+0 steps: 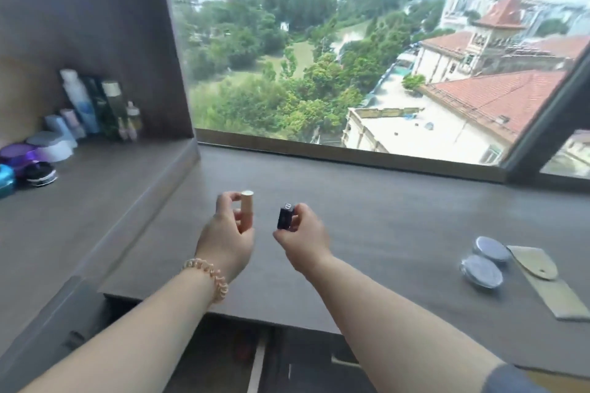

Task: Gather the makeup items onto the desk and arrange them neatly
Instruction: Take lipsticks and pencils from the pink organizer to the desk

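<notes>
- Now the left hand [228, 233] pinches a beige tube [246, 212], the right hand [303, 239] grips a black lipstick [285, 216], above the desk [383, 201].
- Probably the gathering step; next, set both beside the round compacts [482, 262], right of the right hand.

Single head-worn view, looking forward and down, desk [383, 207] close below, window [319, 57] beyond

Soft window [351, 57] daylight (warped, blurry edges)
</notes>
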